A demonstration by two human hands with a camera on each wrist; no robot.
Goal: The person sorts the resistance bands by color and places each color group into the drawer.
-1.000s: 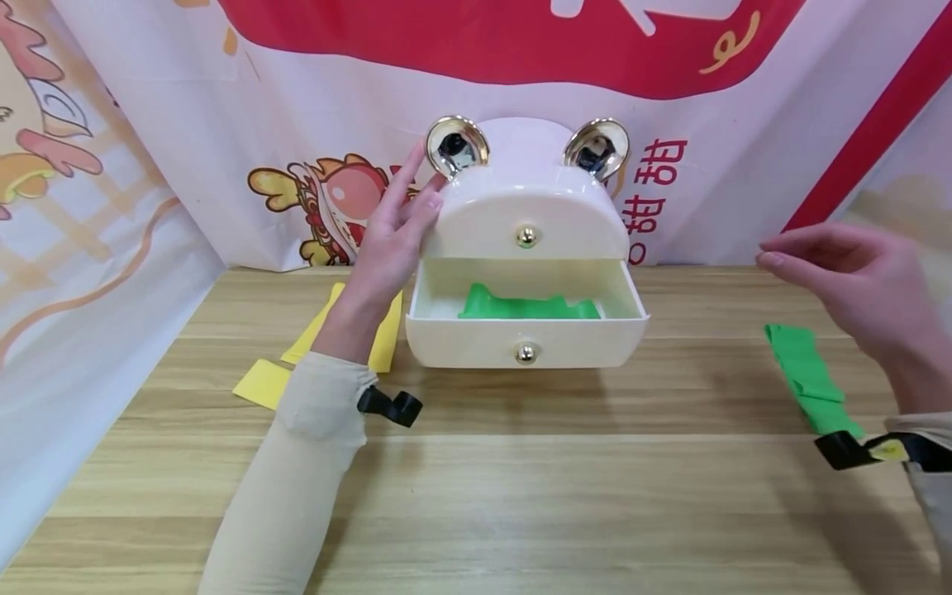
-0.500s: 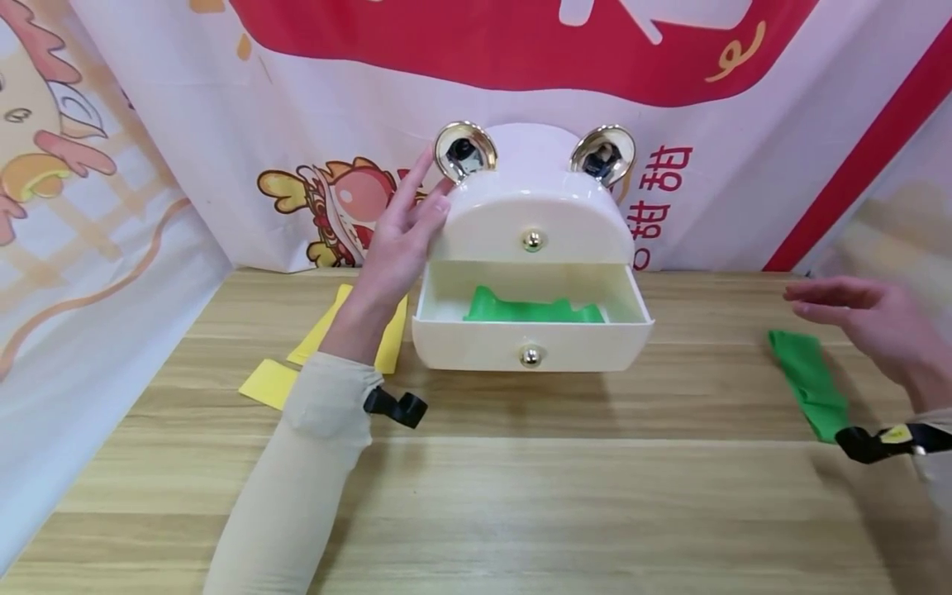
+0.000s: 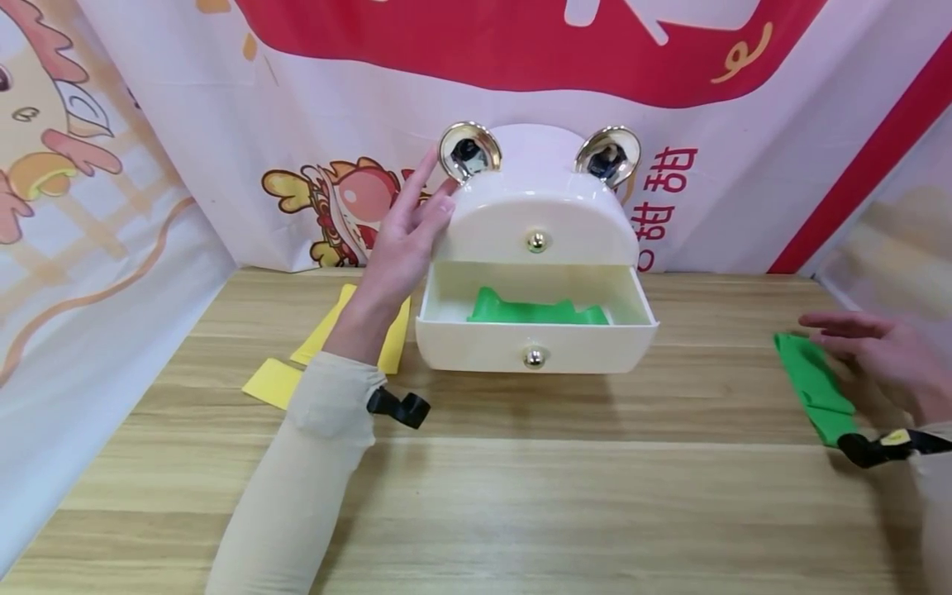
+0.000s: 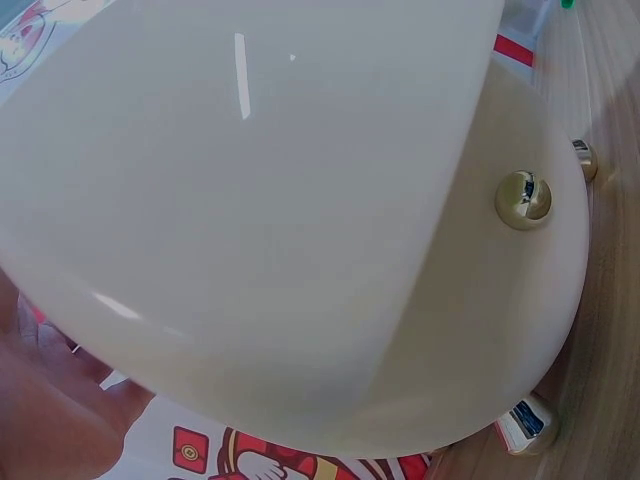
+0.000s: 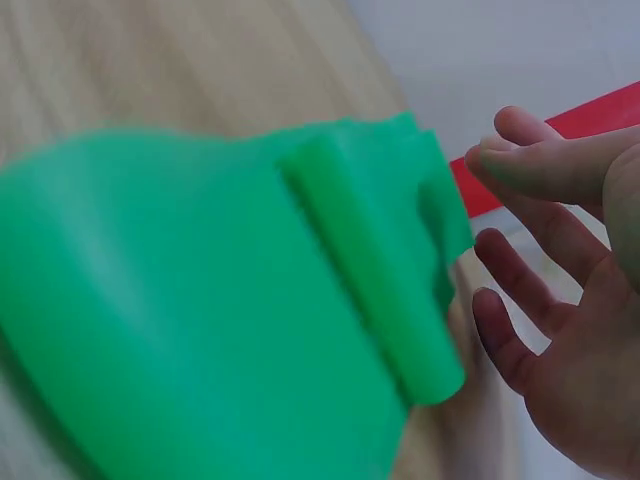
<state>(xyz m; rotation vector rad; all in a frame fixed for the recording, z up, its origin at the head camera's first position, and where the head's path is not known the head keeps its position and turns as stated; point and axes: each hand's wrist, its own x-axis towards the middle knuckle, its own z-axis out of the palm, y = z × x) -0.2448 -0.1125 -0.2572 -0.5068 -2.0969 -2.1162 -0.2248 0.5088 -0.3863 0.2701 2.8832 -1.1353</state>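
A white frog-shaped drawer box (image 3: 550, 211) with gold-rimmed eyes stands at the back of the table, its lower drawer (image 3: 476, 351) pulled out. Inside that drawer lies a green sheet strip (image 3: 535, 313). My left hand (image 3: 397, 244) rests against the box's left side, fingers extended; in the left wrist view the box's white shell (image 4: 240, 230) hides part of this hand. Over at the right, my right hand (image 3: 892, 364) hovers by a folded green strip (image 3: 809, 378), holding nothing. The right wrist view shows relaxed fingers close to the strip's folded end (image 5: 380, 270).
Several yellow pieces (image 3: 271, 383) lie on the wooden table (image 3: 521, 496) left of the box, partly behind my left forearm. A printed cloth (image 3: 387, 83) hangs right behind the box and along the sides.
My right hand has come down to the green strip, and its fingers have loosened. My left hand stays on the box. The head view has shifted slightly.
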